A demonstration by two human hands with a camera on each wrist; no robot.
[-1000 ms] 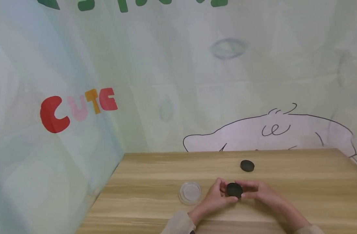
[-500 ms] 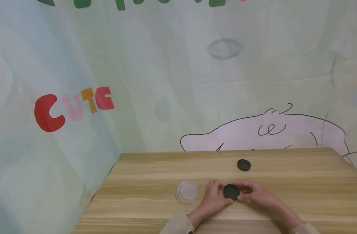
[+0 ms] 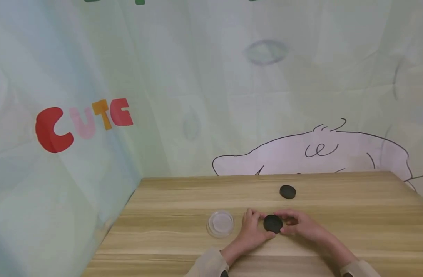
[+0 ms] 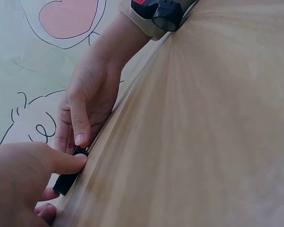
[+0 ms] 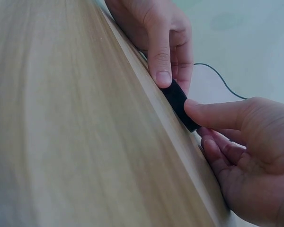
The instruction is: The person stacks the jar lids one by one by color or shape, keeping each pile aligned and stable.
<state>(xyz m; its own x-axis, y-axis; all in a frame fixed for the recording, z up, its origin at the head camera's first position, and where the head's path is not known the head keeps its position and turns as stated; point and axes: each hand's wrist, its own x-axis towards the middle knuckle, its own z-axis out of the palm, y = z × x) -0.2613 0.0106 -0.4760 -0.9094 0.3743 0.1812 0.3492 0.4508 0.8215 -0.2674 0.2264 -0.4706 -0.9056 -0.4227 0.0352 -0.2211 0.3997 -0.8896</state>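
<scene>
A black round lid [image 3: 273, 224] lies between my two hands, low over the table or resting on it. My left hand [image 3: 250, 230] pinches its left side, thumb at the near edge and fingers at the far edge. From the right, my right hand [image 3: 304, 226] grips the same lid between thumb and fingers. In the left wrist view the black lid [image 4: 67, 182] shows edge-on as a thin dark band. The right wrist view has the black lid [image 5: 180, 105] edge-on too, a thumb of each hand on it. Its underside is hidden.
Beyond the hands, a second black disc [image 3: 288, 192] lies flat on the wooden table [image 3: 176, 196]. To the left of my left hand sits a clear round container [image 3: 221, 224]. A printed cloth [image 3: 197, 96] hangs behind the table.
The black lid, tilted a second ago, now lies flatter between the hands. Both hands keep their hold with small finger shifts. The head view has shifted slightly; the other disc and clear container stay put.
</scene>
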